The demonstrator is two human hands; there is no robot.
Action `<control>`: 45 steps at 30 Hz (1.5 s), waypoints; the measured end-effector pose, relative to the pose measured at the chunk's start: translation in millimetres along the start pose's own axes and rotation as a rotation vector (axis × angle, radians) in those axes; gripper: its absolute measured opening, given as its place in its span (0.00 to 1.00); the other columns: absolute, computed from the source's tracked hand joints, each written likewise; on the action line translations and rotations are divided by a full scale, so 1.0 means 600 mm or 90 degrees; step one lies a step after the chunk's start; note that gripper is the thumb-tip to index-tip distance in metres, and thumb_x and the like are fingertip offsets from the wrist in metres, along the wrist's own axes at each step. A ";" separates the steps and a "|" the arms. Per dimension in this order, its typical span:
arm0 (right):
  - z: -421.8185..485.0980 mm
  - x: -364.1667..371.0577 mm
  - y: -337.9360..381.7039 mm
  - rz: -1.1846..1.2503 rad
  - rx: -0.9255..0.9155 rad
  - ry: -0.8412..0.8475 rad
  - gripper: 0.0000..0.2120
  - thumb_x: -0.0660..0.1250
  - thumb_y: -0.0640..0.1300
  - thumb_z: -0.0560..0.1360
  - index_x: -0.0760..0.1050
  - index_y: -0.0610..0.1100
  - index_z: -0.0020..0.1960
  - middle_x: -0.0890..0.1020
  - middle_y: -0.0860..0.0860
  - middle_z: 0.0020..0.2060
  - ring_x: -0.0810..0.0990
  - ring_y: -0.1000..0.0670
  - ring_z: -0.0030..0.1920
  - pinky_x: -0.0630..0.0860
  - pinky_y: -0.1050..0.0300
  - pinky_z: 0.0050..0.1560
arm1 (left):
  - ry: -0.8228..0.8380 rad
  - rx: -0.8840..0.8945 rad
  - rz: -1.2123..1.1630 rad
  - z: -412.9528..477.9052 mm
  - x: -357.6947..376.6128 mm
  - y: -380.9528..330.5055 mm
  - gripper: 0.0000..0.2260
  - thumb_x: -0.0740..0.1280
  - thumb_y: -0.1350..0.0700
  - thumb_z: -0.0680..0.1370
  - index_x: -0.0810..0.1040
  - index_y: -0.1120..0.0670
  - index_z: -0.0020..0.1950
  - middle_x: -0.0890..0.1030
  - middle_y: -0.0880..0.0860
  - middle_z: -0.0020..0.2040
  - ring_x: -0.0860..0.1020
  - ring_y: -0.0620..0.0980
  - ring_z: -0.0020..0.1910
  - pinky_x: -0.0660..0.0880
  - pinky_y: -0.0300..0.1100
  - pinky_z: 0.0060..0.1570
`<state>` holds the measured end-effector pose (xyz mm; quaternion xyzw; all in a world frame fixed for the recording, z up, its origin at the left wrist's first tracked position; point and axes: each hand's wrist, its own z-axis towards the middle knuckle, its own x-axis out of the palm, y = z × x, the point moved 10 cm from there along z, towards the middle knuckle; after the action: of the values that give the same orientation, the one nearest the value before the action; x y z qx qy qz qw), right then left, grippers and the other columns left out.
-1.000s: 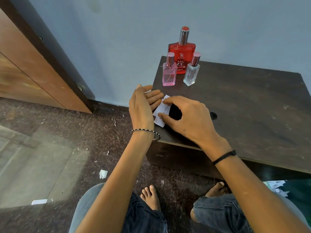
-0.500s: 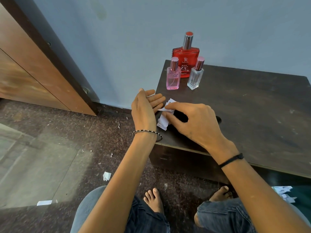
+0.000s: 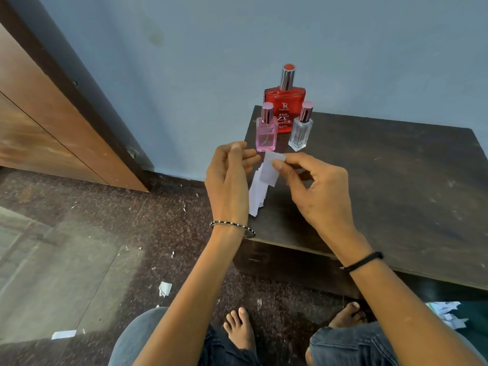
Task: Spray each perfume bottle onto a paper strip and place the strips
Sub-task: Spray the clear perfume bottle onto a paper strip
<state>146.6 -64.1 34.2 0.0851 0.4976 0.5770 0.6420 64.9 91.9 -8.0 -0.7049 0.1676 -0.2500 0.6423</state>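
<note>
Three perfume bottles stand at the far left corner of the dark wooden table (image 3: 383, 180): a large red bottle (image 3: 285, 101) at the back, a small pink bottle (image 3: 266, 133) front left, a small clear bottle (image 3: 301, 133) front right. My right hand (image 3: 314, 191) pinches one white paper strip (image 3: 270, 169) by its top edge, lifted above a small stack of paper strips (image 3: 257, 194) near the table's left edge. My left hand (image 3: 228, 180) hovers just left of the stack, fingers loosely curled and apart, holding nothing that I can see.
A blue wall rises behind the table, with a wooden door (image 3: 52, 128) to the left. Paper scraps (image 3: 165, 288) litter the dark floor, and more paper pieces (image 3: 449, 313) lie at lower right. My bare feet (image 3: 240, 331) rest below the table's front edge.
My right hand has lifted one strip off the stack and raised it. My left hand has drawn slightly away from the stack. The camera view has shifted down a little.
</note>
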 end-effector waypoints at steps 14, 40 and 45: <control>0.000 -0.035 -0.101 0.190 0.223 0.036 0.13 0.69 0.50 0.78 0.79 0.48 0.61 0.85 0.56 0.50 0.84 0.57 0.50 0.83 0.54 0.52 | 0.300 0.006 0.130 -0.032 0.109 0.014 0.10 0.72 0.58 0.78 0.84 0.59 0.58 0.87 0.54 0.47 0.85 0.45 0.44 0.80 0.34 0.42; 0.094 -0.005 -0.118 -0.041 0.242 0.018 0.19 0.70 0.53 0.77 0.75 0.45 0.63 0.81 0.53 0.51 0.76 0.58 0.47 0.64 0.75 0.39 | 0.105 0.030 0.155 -0.037 0.115 0.001 0.13 0.69 0.61 0.79 0.69 0.50 0.57 0.83 0.55 0.34 0.85 0.51 0.32 0.79 0.32 0.35; 0.065 -0.050 -0.119 -0.007 0.246 0.003 0.12 0.68 0.54 0.78 0.73 0.50 0.57 0.76 0.61 0.42 0.77 0.63 0.41 0.73 0.73 0.37 | 0.097 0.047 0.205 -0.039 0.120 -0.004 0.06 0.66 0.59 0.82 0.77 0.49 0.54 0.83 0.54 0.40 0.84 0.46 0.31 0.75 0.28 0.33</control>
<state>227.0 -93.6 20.7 0.2030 0.6013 0.4673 0.6155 110.3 32.8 5.2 -0.6237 0.3175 -0.2026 0.6849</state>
